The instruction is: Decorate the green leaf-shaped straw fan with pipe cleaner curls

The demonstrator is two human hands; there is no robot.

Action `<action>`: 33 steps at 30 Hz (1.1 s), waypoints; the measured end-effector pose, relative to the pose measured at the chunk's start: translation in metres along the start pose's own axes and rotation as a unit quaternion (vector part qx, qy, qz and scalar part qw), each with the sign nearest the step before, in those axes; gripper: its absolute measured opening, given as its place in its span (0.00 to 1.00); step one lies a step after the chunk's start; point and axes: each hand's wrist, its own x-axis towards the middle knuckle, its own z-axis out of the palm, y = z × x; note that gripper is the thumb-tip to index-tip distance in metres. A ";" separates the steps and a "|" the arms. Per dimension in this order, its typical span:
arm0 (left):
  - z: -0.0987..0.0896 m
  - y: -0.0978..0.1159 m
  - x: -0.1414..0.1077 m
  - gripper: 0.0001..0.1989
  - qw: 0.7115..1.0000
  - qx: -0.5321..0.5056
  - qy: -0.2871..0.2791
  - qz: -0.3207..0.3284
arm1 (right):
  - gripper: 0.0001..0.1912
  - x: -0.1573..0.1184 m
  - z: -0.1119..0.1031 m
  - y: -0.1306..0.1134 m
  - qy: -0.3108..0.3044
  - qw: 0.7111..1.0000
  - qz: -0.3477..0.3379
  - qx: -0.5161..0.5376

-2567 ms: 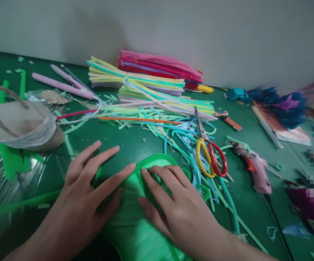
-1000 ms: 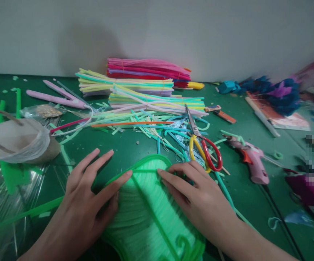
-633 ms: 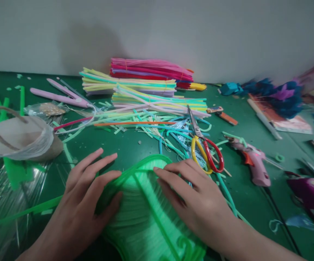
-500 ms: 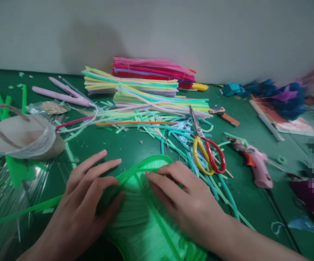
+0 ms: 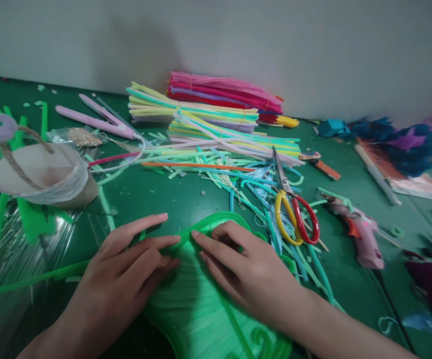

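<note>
A leaf-like green chenille-stem panel (image 5: 186, 304), with a rolled rim and a curl at its lower right, lies below my hands. At its top rim, my left hand (image 5: 133, 274) pinches the edge between thumb and fingers, one finger sticking out beyond it. A long green chenille stem (image 5: 47, 278) runs off to the left from under this hand. My right hand (image 5: 253, 269) presses bent fingers on the panel's upper edge, its index fingertip close to the left fingertips. A green stem lying diagonally down the panel passes beneath the right hand, which hides part of it.
Scissors (image 5: 296, 214) and a pink glue gun (image 5: 367, 239) lie to the right. Bundled chenille stems (image 5: 216, 107) line the wall among loose cut pieces. At left stand a white-wrapped basket (image 5: 62, 187) and an open pink straightener (image 5: 99, 122). Blue chenille flowers (image 5: 406, 144) sit far right.
The view has shifted slightly, moving the table items rightward. My left fingers have come in to the rim, and my right index fingertip has slid up and left towards them.
</note>
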 end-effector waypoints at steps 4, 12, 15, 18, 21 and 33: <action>0.000 0.000 0.002 0.04 1.000 -0.009 0.001 0.000 | 0.16 0.001 0.001 -0.002 -0.012 1.000 0.005 -0.006; 0.000 0.000 0.003 0.05 1.000 -0.012 -0.009 -0.012 | 0.16 0.001 0.003 -0.002 -0.017 0.999 -0.014 -0.043; -0.001 -0.001 0.003 0.04 1.000 -0.014 -0.016 -0.012 | 0.17 0.001 0.005 -0.003 -0.011 0.997 -0.030 -0.067; -0.001 -0.001 0.002 0.04 1.000 -0.015 -0.014 -0.006 | 0.17 0.001 0.006 -0.004 -0.002 0.996 -0.040 -0.080; -0.001 0.000 0.002 0.04 1.000 -0.016 -0.018 -0.002 | 0.16 0.001 0.006 -0.005 0.001 0.996 -0.045 -0.082; -0.011 -0.006 0.003 0.05 0.988 -0.099 -0.023 -0.118 | 0.15 -0.004 -0.001 -0.004 0.033 0.999 -0.001 -0.002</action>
